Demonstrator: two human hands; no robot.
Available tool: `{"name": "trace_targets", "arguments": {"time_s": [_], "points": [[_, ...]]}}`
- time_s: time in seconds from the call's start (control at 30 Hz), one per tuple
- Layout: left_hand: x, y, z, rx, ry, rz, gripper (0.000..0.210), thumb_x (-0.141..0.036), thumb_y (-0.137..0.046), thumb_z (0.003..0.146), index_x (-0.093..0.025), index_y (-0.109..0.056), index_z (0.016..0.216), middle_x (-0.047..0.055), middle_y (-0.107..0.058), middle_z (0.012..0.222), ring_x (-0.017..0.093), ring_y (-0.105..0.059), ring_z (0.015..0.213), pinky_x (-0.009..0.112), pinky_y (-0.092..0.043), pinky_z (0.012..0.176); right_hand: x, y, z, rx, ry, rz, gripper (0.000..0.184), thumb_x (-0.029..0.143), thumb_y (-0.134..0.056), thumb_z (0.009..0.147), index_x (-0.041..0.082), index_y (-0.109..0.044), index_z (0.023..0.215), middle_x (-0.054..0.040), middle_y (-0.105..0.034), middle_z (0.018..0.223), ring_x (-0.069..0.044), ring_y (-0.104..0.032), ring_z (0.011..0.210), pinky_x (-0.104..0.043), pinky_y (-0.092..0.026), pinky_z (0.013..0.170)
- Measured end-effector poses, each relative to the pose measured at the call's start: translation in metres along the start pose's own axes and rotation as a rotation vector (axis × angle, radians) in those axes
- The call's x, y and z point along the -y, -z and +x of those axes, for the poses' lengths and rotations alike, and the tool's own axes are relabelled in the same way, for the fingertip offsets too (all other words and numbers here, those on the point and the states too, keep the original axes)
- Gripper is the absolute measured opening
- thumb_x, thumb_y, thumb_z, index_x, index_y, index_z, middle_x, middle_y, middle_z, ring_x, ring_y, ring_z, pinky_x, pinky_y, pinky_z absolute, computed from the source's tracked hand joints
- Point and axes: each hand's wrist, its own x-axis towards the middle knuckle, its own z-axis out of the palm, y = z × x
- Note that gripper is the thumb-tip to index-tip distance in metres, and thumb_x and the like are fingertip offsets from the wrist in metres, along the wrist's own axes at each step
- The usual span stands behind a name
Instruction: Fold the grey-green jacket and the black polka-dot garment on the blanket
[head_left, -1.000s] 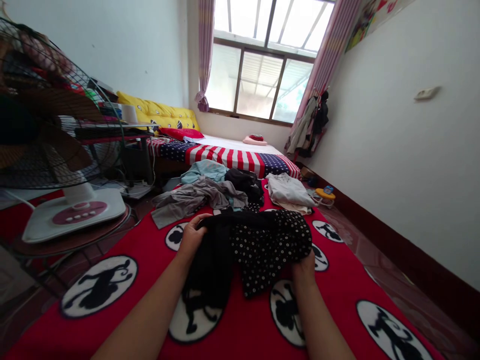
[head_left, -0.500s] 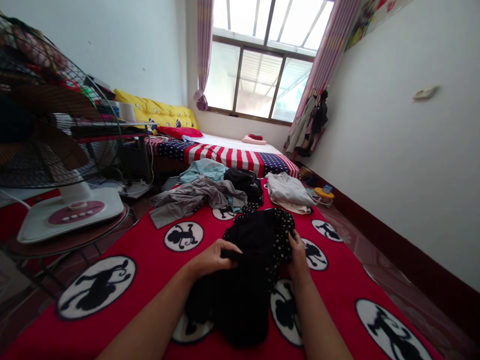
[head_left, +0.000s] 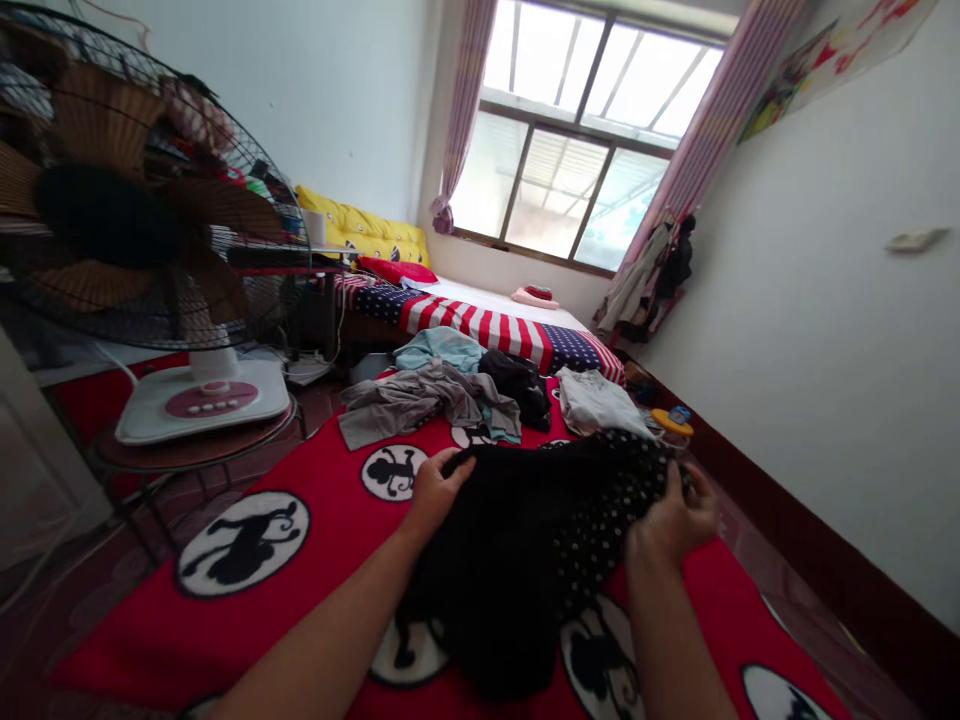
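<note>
A black garment (head_left: 510, 550) with a white-dotted part is stretched between my two hands above the red blanket (head_left: 330, 570). My left hand (head_left: 440, 488) pinches its upper left edge. On the other side, my right hand (head_left: 679, 515) grips the dotted fabric at the upper right corner; motion blurs it slightly. The garment's lower part hangs down toward the blanket, and its exact kind does not show. Beyond it lie a crumpled grey garment (head_left: 420, 400), a light blue one (head_left: 442, 348), a black one (head_left: 517, 385) and a white folded one (head_left: 600, 402).
An electric fan (head_left: 199, 405) stands on a round stool (head_left: 202, 455) at the left. Behind the clothes is a bed with a stars-and-stripes cover (head_left: 480, 330). A yellow stool (head_left: 670, 424) sits on the floor by the right wall. Clothes (head_left: 645, 275) hang near the window.
My hands have moved apart and lifted the black garment, spreading its top edge. The right hand went outward to the right with the dotted part. The view has tilted and shifted.
</note>
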Motion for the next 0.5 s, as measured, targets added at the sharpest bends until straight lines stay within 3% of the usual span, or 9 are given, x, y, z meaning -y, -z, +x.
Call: {"name": "trace_targets", "arguments": {"time_s": [0.1,0.17,0.27,0.33,0.43,0.5], "points": [[0.009,0.016,0.010,-0.307,-0.033,0.021,0.028,-0.041,-0.060,0.076,-0.017,-0.064,0.092,0.005,-0.068,0.087,0.021,-0.062,0.086,0.031,-0.048,0.078,0.034,-0.051,-0.009,0.631,0.046,0.039,0.066,0.042,-0.066,0.075,0.022,-0.047,0.135,-0.0095,-0.050,0.140,-0.023,-0.052,0.124,-0.042,-0.040,0.106],[0.014,0.028,0.017,-0.502,-0.063,0.028,0.029,-0.033,-0.058,0.076,-0.018,-0.059,0.101,0.006,-0.065,0.097,0.021,-0.061,0.092,0.031,-0.048,0.082,0.043,-0.071,-0.017,0.854,0.029,-0.034,0.078,0.043,-0.069,0.073,0.027,-0.038,0.142,-0.0090,-0.034,0.152,-0.025,-0.038,0.135,-0.042,-0.038,0.107],[0.016,0.040,0.023,-0.642,-0.115,0.069,0.033,-0.026,-0.054,0.077,-0.020,-0.053,0.110,0.008,-0.061,0.111,0.019,-0.059,0.096,0.031,-0.048,0.083,0.033,-0.065,-0.035,0.852,0.119,-0.232,0.067,0.044,-0.067,0.074,0.025,-0.048,0.136,-0.0092,-0.023,0.156,-0.027,-0.024,0.142,-0.044,-0.032,0.110],[0.012,0.041,0.021,-0.638,-0.142,0.112,0.030,-0.026,-0.052,0.080,-0.021,-0.053,0.110,0.007,-0.060,0.114,0.018,-0.059,0.098,0.030,-0.048,0.083,0.015,-0.043,-0.050,0.771,0.185,-0.311,0.049,0.042,-0.063,0.078,0.021,-0.059,0.122,-0.0110,-0.033,0.152,-0.027,-0.030,0.139,-0.044,-0.030,0.111],[0.003,0.033,0.015,-0.506,-0.175,0.138,0.024,-0.026,-0.049,0.083,-0.020,-0.057,0.105,0.007,-0.064,0.106,0.019,-0.061,0.095,0.029,-0.049,0.078,-0.007,-0.002,-0.072,0.725,0.143,-0.336,0.036,0.041,-0.060,0.081,0.019,-0.065,0.109,-0.0121,-0.054,0.133,-0.026,-0.047,0.125,-0.043,-0.036,0.105],[0.000,0.026,0.012,-0.370,-0.192,0.185,0.022,-0.025,-0.049,0.084,-0.019,-0.060,0.101,0.006,-0.067,0.100,0.019,-0.062,0.093,0.030,-0.050,0.077,-0.012,0.019,-0.084,0.806,0.067,-0.332,0.036,0.042,-0.058,0.083,0.020,-0.064,0.111,-0.0105,-0.062,0.121,-0.024,-0.055,0.114,-0.041,-0.041,0.100]]}}
